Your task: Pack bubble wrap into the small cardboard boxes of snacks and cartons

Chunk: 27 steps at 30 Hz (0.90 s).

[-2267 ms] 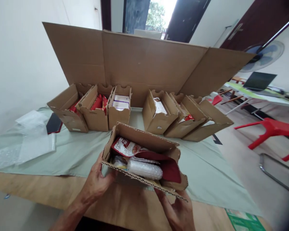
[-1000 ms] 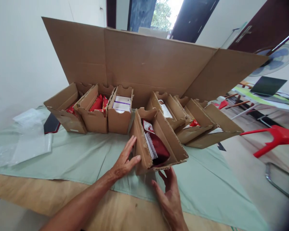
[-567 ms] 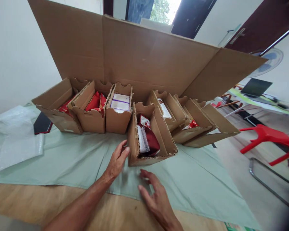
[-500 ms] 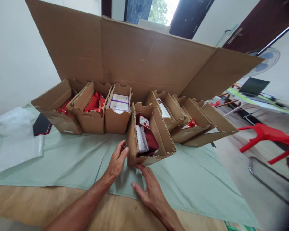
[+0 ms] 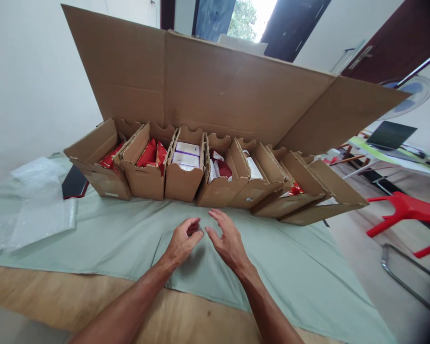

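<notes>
A row of several small open cardboard boxes stands on a pale green cloth [image 5: 294, 272]. The fourth box from the left [image 5: 220, 188] holds a red pouch and white packets. It sits in the gap between a box of white cartons [image 5: 185, 169] and the box to its right [image 5: 256, 184]. My left hand [image 5: 182, 241] hovers just in front of the row, fingers loosely curled, holding nothing. My right hand [image 5: 226, 239] is beside it, fingers spread, empty. Neither hand touches a box.
A large unfolded cardboard sheet [image 5: 215, 86] stands upright behind the boxes. Bubble wrap [image 5: 32, 210] and a dark flat object [image 5: 73, 184] lie at the left. A red stool [image 5: 408, 210], a fan and a laptop are at the right. Bare wooden tabletop [image 5: 57, 296] runs along the near edge.
I carried the box forward, set it down and pushed it back into the gap in the row. Both hands have let go and pulled back toward me.
</notes>
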Available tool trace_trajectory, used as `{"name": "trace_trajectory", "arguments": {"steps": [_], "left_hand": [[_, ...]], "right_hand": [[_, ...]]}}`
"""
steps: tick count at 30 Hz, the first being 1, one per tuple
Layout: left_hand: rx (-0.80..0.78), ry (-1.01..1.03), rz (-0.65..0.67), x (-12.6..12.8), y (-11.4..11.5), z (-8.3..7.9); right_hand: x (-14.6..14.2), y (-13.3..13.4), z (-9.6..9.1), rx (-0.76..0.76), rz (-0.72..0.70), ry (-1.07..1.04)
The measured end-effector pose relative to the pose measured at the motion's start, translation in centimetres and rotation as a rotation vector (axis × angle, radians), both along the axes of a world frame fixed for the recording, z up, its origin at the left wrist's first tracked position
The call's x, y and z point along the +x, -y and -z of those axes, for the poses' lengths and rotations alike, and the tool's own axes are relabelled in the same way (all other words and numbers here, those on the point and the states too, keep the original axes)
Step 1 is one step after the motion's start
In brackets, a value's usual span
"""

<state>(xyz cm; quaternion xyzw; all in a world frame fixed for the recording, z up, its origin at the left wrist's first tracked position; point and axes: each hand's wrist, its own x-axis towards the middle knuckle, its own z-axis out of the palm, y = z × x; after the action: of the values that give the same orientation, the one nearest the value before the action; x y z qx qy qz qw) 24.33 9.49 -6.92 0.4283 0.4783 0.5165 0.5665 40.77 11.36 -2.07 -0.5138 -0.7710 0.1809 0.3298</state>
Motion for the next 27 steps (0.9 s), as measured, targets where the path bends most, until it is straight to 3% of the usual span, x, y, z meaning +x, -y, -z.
{"name": "trace_trajectory", "arguments": {"steps": [4,8,11,13,17,19,23,24,27], "left_hand": [[-0.006,0.016,-0.083,0.0,-0.4,0.0],[0.013,-0.011,-0.282,-0.6,-1.1,-0.2],[0.068,-0.061,-0.506,-1.9,-1.3,-1.4],[0.131,-0.095,-0.659,-3.4,-1.1,-2.8],[0.424,-0.173,-0.990,-6.4,0.2,-6.4],[0.531,-0.160,-1.054,-7.4,1.3,-7.8],[0.527,-0.125,-0.905,-7.8,4.6,-8.5],[0.506,-0.143,-0.846,-7.6,5.7,-8.3],[0.404,-0.225,-0.659,-7.0,9.0,-6.7]], "right_hand": [[-3.5,-1.6,-5.9,0.005,-0.066,-0.040],[-8.0,-5.9,-10.7,0.024,-0.044,0.240],[-9.7,-7.5,-11.9,0.010,0.052,0.435],[-9.5,-6.6,-11.6,0.012,0.079,0.461],[-6.3,-0.5,-10.1,0.055,0.013,0.359],[-3.5,3.3,-9.7,0.095,-0.079,0.267],[4.1,9.2,-9.8,0.098,-0.213,0.161],[6.3,10.0,-9.8,0.094,-0.168,0.128],[12.7,11.9,-8.6,0.048,0.160,-0.100]]}}
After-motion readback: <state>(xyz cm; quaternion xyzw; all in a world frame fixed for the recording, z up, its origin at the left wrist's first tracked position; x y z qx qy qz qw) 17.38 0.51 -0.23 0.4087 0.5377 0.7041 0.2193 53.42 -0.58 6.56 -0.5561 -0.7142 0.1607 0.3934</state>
